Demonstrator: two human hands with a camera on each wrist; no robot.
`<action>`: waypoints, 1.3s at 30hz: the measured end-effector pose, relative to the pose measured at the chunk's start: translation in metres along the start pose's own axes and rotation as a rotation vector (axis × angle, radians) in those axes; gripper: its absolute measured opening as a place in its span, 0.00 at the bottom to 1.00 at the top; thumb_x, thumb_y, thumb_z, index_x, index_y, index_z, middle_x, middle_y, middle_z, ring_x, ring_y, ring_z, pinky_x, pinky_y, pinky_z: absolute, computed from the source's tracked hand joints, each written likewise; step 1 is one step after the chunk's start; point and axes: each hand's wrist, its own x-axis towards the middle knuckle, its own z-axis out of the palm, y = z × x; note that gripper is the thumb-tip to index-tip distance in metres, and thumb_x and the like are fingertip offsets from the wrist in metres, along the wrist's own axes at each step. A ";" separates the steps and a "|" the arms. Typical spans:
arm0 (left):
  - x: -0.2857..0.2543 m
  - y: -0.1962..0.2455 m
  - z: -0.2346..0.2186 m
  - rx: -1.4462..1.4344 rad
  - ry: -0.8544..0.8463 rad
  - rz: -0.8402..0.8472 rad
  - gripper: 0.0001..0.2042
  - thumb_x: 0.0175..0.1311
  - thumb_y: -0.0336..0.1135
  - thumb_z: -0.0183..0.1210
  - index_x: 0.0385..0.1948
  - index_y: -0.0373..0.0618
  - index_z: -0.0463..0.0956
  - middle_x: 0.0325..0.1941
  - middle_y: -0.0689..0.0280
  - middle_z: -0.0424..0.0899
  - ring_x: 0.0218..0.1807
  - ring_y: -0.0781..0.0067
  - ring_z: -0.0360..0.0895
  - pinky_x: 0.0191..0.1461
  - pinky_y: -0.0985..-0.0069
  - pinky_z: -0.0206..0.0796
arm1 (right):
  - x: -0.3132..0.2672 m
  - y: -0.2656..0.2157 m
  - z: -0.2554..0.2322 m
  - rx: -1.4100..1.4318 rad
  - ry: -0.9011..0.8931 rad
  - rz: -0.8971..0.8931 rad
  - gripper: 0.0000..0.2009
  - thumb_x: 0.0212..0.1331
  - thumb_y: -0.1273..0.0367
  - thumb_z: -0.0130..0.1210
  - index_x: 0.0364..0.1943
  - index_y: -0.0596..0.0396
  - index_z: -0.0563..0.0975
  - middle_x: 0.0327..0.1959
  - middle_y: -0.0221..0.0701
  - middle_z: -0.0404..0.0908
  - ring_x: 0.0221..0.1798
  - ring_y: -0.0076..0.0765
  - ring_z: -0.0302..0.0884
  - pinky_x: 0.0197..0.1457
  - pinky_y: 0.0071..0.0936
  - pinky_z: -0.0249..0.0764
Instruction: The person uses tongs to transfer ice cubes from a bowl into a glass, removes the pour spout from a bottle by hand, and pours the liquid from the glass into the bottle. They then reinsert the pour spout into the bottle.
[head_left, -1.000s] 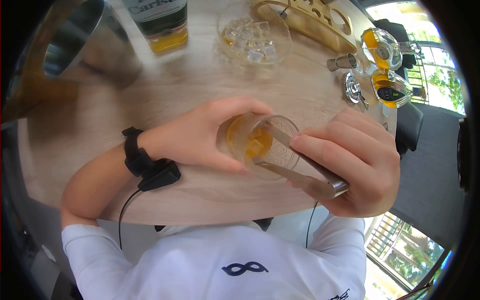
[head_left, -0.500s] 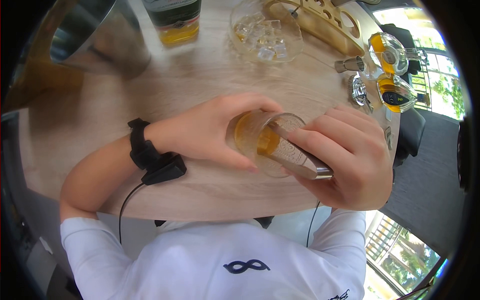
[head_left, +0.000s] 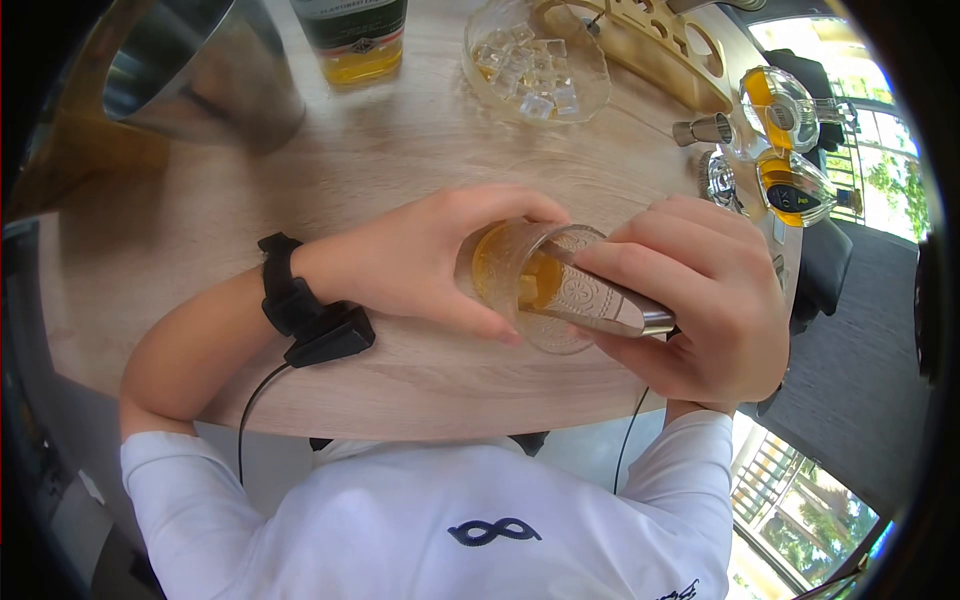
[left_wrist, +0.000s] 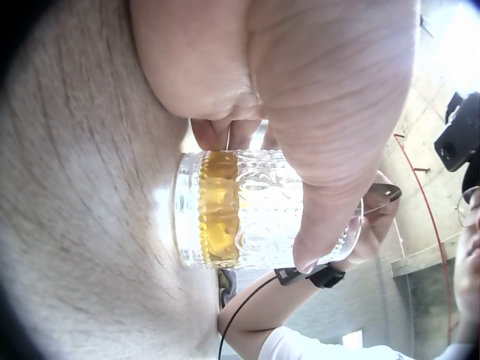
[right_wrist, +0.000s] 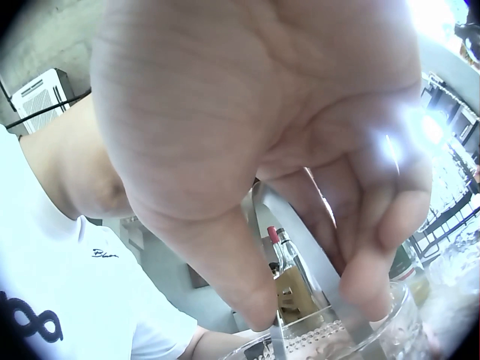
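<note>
My left hand [head_left: 425,255] wraps round a patterned glass [left_wrist: 259,206], thumb on one side and fingers on the other. The glass stands upright on the table, with amber liquid [left_wrist: 221,206] in its lower part. A piece of ice [head_left: 528,290] shows inside it in the head view. Metal tongs [head_left: 635,313] are pinched between the thumb and fingers of my right hand [head_left: 715,295], above the glass. Their arms reach down through its rim, close together, with the tips in or near the liquid. Whether the tongs grip the ice, I cannot tell.
Beyond the hands, a glass bowl [head_left: 598,95] contains several ice cubes. A bottle [head_left: 362,65] and a metal bucket [head_left: 270,105] stand at the back left. A wooden rack [head_left: 640,65], a jigger [head_left: 700,130], a strainer [head_left: 718,180] and two amber bottles [head_left: 795,188] are at the right.
My right hand has squeezed the tongs, so their arms have drawn together inside the glass. The left hand keeps its hold. The head view has shifted slightly.
</note>
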 end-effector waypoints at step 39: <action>0.000 0.001 0.000 -0.039 -0.006 -0.027 0.43 0.46 0.28 0.77 0.71 0.42 0.71 0.66 0.61 0.79 0.68 0.66 0.76 0.76 0.67 0.66 | -0.006 0.001 -0.015 0.023 0.152 -0.277 0.22 0.40 0.62 0.79 0.35 0.66 0.88 0.20 0.35 0.80 0.16 0.32 0.66 0.21 0.30 0.57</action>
